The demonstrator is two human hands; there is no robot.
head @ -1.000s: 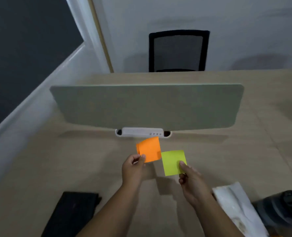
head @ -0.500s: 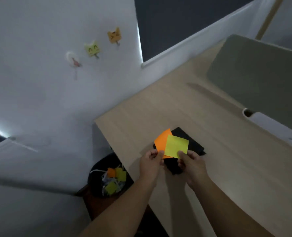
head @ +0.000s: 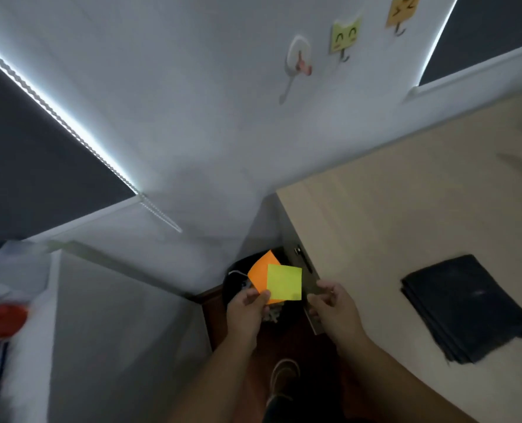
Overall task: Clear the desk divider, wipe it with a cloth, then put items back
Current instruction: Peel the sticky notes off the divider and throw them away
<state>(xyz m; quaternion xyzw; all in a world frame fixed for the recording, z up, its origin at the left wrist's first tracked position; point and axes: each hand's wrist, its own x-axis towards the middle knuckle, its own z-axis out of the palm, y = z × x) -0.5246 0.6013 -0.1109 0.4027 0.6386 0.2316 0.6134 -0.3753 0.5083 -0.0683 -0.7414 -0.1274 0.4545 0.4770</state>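
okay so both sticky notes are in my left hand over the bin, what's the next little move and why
Probably just loosen the left hand pinch and let the orange note and yellow-green note fall. They sit right above the dark bin beside the desk, and the right hand is off them, empty.

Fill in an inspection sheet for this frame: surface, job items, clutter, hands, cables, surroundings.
Surface: wooden desk, mostly bare in view.
Job items: orange sticky note and yellow-green sticky note, overlapped, held over the dark bin beside the desk; divider out of view.
Clutter: folded black cloth on the desk.
Hands: left hand pinches both notes; right hand open, apart from them.
Cables: nothing seen.
Surroundings: white wall with cat-shaped hooks; white cabinet on the left; shoe on the floor.
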